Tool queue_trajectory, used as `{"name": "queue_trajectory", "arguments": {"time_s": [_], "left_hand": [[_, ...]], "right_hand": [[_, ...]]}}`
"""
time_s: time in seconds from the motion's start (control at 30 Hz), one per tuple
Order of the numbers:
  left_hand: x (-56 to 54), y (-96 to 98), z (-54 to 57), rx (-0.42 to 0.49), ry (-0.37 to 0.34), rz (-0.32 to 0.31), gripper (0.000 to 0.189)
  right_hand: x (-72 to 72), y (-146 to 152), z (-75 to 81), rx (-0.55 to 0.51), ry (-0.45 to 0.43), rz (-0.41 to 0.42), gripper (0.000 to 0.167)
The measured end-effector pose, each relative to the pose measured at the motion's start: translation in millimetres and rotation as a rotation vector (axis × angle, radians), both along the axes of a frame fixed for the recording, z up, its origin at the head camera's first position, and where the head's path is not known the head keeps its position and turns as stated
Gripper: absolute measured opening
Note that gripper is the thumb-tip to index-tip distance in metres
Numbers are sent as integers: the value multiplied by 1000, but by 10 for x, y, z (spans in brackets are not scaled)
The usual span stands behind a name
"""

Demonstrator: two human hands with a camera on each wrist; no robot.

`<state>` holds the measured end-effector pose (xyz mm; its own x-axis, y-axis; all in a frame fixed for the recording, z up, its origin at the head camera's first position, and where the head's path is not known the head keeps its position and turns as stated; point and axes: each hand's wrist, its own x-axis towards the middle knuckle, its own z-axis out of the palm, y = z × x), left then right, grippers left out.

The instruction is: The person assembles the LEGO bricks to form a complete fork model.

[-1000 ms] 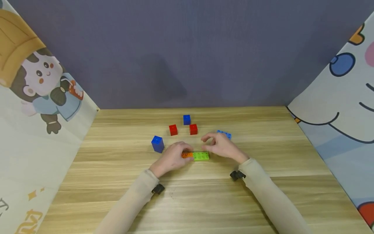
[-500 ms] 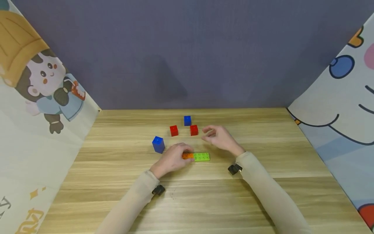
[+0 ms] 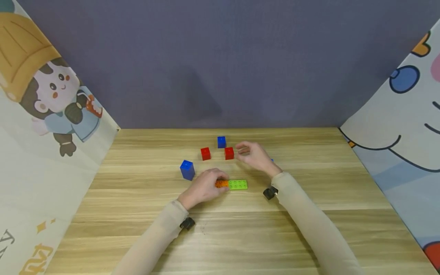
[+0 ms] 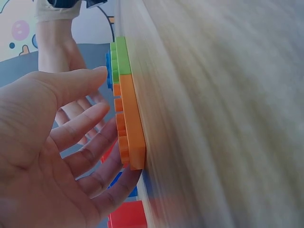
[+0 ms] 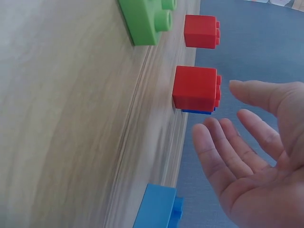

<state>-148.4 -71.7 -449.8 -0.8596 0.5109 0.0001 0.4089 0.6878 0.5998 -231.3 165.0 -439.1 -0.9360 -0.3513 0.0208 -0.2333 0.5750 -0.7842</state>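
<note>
My left hand (image 3: 205, 185) is over the orange brick (image 3: 222, 184), which lies end to end with a lime green brick (image 3: 238, 184) on the table. In the left wrist view, its fingers curve loosely at the far side of the orange brick (image 4: 133, 128), and the thumb stands off the studs. To the right, my right hand (image 3: 255, 156) hovers with fingers relaxed and nothing between them. Its fingertips are close beside a red brick (image 3: 229, 153); the right wrist view shows a gap between the thumb and that red brick (image 5: 195, 89).
Another red brick (image 3: 205, 154) and a blue brick (image 3: 221, 142) stand near the back. A taller blue block (image 3: 187, 170) is left of my left hand. A light blue brick (image 5: 156, 207) lies by my right wrist, mostly hidden in the head view. A dark panel (image 3: 227, 68) rises behind the table.
My right hand has moved away from the lime green brick, up and slightly left to beside the red brick. My left hand has stayed at the orange brick.
</note>
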Motion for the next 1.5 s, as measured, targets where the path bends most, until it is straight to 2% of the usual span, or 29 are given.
{"name": "queue_trajectory", "arguments": {"time_s": [0.23, 0.83, 1.3, 1.5], "left_hand": [[-11, 27, -6, -44, 13, -22, 36], [-17, 107, -22, -111, 41, -26, 37], [-29, 118, -24, -128, 45, -23, 36], [-37, 112, -27, -149, 55, -24, 38]], "right_hand": [[-63, -52, -23, -5, -13, 4, 46], [-139, -149, -101, -4, -62, -9, 45], [-170, -171, -146, -12, -47, -13, 40], [-127, -143, -123, -17, -47, -22, 40]]}}
